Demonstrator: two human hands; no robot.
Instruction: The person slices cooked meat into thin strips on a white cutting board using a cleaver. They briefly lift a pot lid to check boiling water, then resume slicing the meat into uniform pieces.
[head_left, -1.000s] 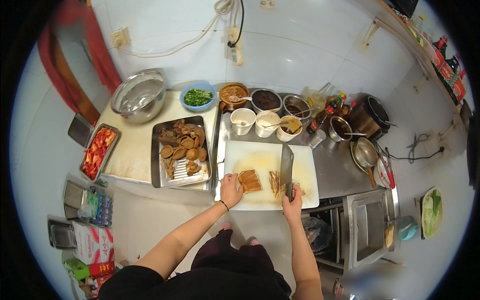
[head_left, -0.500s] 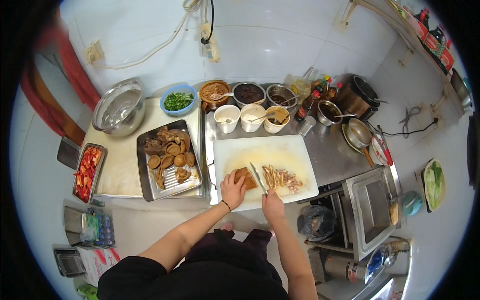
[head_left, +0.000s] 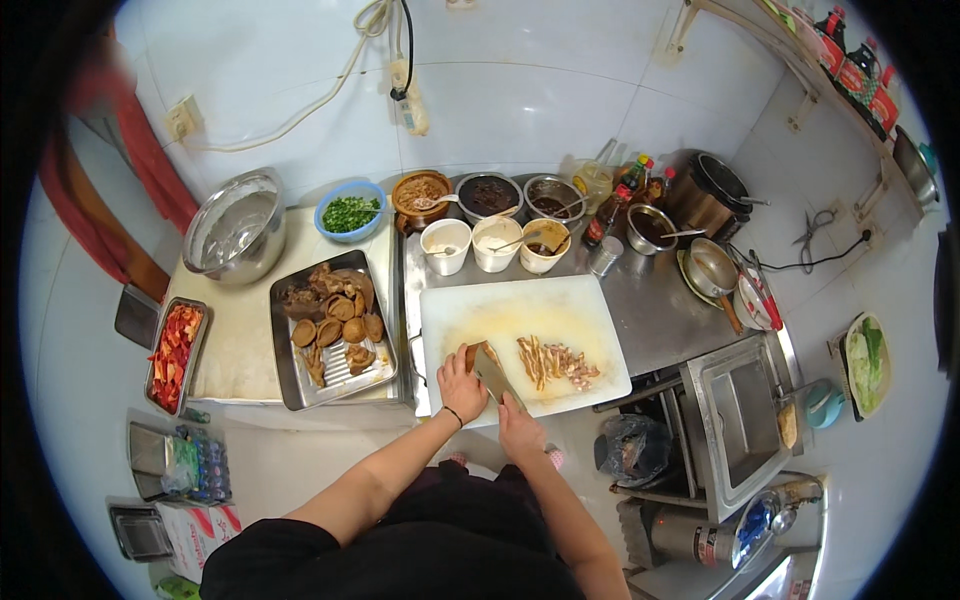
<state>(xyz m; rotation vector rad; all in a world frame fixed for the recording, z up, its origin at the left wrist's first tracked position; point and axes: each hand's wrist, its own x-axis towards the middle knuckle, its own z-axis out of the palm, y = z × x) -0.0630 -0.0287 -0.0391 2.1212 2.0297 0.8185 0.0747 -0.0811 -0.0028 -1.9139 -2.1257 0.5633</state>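
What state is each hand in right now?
Left hand: on the brown food slab; gripping or only pressing, can't tell.
Right hand: closed, holding the cleaver.

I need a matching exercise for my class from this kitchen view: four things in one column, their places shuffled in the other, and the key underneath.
Things
1. knife
2. brown cut strips
3. chopped greens
4. red pieces

Places
A. in a metal tray at the far left of the picture
B. on the white cutting board
C. in the person's right hand
D. in a blue bowl

Right pairs: 1-C, 2-B, 3-D, 4-A
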